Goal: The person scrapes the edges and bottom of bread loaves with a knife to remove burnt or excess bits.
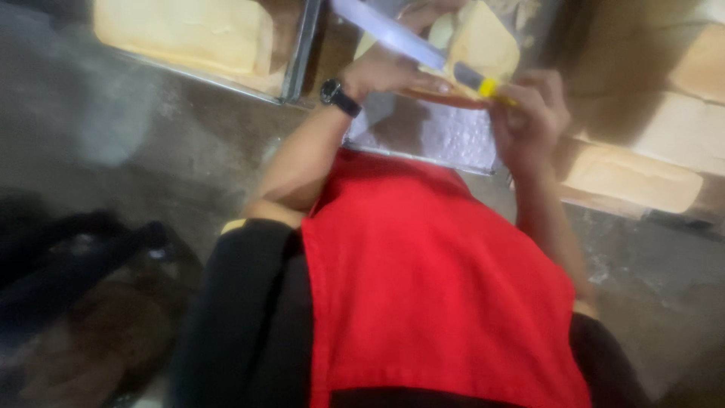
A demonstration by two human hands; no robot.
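A long knife [408, 45] with a pale blade and a dark handle banded in yellow is held across a flat slab of bread [445, 92], and everything else is best placed from that slab. The slab is seen edge-on, its browned crust running roughly level between the two hands, above a foil-lined tray [453, 140] that lies just under it. The left hand [389, 72], with a black wristwatch [338, 97] on its wrist, is closed over the slab's left end, fingers curled along the top edge; how firmly it grips cannot be told through the blur. The right hand [529, 113] is wrapped about the slab's right end, where the yellow band of the knife handle sits against its fingers, so the handle appears to be gripped there, though the exact hold is not clear. The knife's long axis runs from that handle up and to the left, crossing over the left hand, at a shallow angle to the slab's own length. Both hands are touching the slab. A pale loaf [483, 38] stands beyond the slab, a tray of loaves [189, 34] lies well to its left, and more loaves [642, 181] sit to its right. A red apron [423, 287] fills the foreground below.
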